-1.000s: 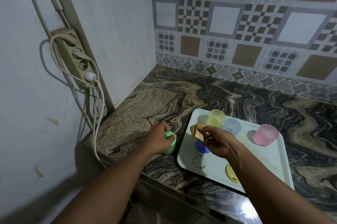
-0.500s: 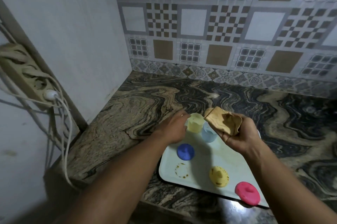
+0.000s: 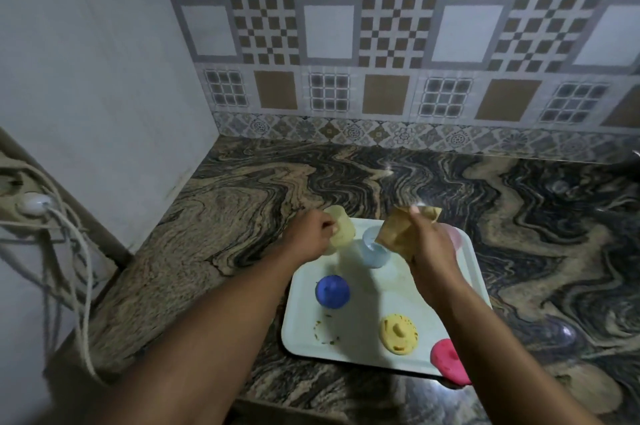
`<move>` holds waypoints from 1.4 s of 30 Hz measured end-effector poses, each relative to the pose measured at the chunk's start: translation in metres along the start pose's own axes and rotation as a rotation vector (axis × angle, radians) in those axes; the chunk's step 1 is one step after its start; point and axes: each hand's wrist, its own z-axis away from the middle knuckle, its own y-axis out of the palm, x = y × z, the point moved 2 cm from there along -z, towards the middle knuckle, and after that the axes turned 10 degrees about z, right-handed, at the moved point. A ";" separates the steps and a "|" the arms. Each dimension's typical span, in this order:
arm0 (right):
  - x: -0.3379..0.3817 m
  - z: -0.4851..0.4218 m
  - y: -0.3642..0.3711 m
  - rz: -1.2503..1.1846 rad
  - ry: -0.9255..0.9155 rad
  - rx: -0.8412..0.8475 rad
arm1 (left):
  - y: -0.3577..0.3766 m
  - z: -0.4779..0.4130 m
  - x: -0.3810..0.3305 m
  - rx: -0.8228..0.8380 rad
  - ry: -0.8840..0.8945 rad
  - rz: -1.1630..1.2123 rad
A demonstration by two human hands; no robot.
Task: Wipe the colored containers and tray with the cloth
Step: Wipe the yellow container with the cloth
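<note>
My left hand (image 3: 313,234) grips a pale yellow container (image 3: 341,230), tilted and lifted over the far left corner of the white tray (image 3: 360,338). My right hand (image 3: 429,244) holds a crumpled tan cloth (image 3: 398,230) just above a light blue container (image 3: 372,249) standing on the tray. A pink container (image 3: 454,237) shows partly behind my right hand. A dark blue lid (image 3: 332,290), a soiled yellow lid (image 3: 399,333) and a pink lid (image 3: 448,359) lie on the tray. Brown specks mark the tray near its front left.
The tray sits on a marbled stone counter (image 3: 242,216) near its front edge. A white wall closes the left side, tiled wall behind. A power strip with white cables (image 3: 38,210) hangs at the far left.
My left hand let go of the green container, moved right to the yellow container and lifted it off the tray. My right hand raised the cloth. The view shifted right.
</note>
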 end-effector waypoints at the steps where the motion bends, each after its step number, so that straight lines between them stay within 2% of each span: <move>1: 0.003 0.004 0.009 0.122 -0.151 -0.019 | -0.007 0.003 -0.002 -0.016 -0.002 0.081; 4: 0.000 0.017 0.045 0.506 -0.544 0.080 | -0.021 0.014 -0.019 0.002 0.038 0.245; 6: -0.007 0.016 0.068 0.743 -0.647 0.148 | -0.028 0.025 -0.031 0.008 0.111 0.313; 8: -0.007 0.012 0.081 0.822 -0.682 0.141 | -0.035 0.035 -0.033 -0.018 0.145 0.367; 10: -0.001 0.005 0.083 0.751 -0.628 0.151 | -0.042 0.044 -0.030 -0.047 0.169 0.409; 12: 0.008 -0.002 0.082 0.665 -0.496 0.202 | -0.047 0.052 -0.029 -0.031 0.168 0.456; 16: 0.014 -0.008 0.074 0.361 0.027 0.328 | -0.053 0.064 -0.031 0.045 0.152 0.497; 19: 0.014 0.002 0.068 0.261 0.203 0.385 | -0.056 0.066 -0.037 0.076 0.119 0.451; 22: 0.013 0.008 0.066 0.164 0.220 0.331 | -0.062 0.067 -0.054 0.115 0.116 0.357; 26: 0.015 0.007 0.060 0.206 0.138 0.250 | -0.071 0.066 -0.083 0.151 0.190 0.279; 30: 0.021 0.019 0.050 -0.081 0.292 0.486 | -0.073 0.064 -0.087 0.201 0.223 0.435; 32: 0.017 0.024 0.048 -0.146 0.331 0.531 | -0.073 0.062 -0.076 0.216 0.206 0.493; 35: 0.006 0.021 0.047 -0.049 0.307 0.436 | -0.071 0.063 -0.066 0.243 0.146 0.387; 39: 0.009 0.013 0.048 0.248 0.038 0.170 | -0.068 0.064 -0.079 0.260 0.183 0.235; 40: 0.011 0.012 0.047 0.217 0.040 0.173 | -0.068 0.065 -0.084 0.261 0.206 0.260; 42: 0.015 0.015 0.045 0.062 0.177 0.332 | -0.066 0.065 -0.088 0.260 0.238 0.369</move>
